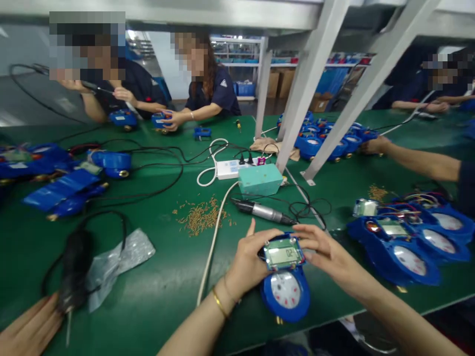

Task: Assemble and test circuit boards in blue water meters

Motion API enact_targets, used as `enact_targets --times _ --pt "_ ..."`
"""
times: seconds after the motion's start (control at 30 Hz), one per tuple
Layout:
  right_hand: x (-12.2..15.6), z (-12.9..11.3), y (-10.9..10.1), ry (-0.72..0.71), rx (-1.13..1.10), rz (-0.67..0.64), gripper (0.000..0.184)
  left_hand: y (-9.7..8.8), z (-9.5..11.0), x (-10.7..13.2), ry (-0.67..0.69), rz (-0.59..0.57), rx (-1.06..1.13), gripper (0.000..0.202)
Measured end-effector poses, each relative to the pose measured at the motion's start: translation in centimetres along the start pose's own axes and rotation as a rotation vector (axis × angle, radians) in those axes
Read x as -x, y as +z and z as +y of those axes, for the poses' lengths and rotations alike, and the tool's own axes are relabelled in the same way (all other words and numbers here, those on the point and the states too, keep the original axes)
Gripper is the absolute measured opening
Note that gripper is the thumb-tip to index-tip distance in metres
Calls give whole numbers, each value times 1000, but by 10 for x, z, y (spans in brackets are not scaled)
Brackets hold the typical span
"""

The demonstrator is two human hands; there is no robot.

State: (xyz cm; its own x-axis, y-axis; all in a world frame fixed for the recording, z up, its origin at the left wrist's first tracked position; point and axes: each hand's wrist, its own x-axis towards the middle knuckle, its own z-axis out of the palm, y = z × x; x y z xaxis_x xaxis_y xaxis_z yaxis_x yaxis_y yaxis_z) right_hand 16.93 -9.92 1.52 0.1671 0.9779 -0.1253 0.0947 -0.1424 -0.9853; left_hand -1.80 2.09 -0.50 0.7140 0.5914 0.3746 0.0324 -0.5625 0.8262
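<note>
Blue water meter (285,291) is sitting on or just over the table (159,277), near the front edge; can't tell if touching. Left hand (248,257) is gripping its left side, fingers curled in. Right hand (330,252) is holding its fingers half spread at the LCD module (282,254)'s right edge; can't tell if pinching. Electric screwdriver (264,211) is lying just beyond, loose screws (203,217) lying left of it, more meters (410,259) sitting right.
</note>
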Motion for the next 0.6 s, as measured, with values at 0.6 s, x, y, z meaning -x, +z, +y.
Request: enact_targets --times 0.6 --pt "8 -5 4 -379 552 83 51 2 -3 6 82 50 20 44"
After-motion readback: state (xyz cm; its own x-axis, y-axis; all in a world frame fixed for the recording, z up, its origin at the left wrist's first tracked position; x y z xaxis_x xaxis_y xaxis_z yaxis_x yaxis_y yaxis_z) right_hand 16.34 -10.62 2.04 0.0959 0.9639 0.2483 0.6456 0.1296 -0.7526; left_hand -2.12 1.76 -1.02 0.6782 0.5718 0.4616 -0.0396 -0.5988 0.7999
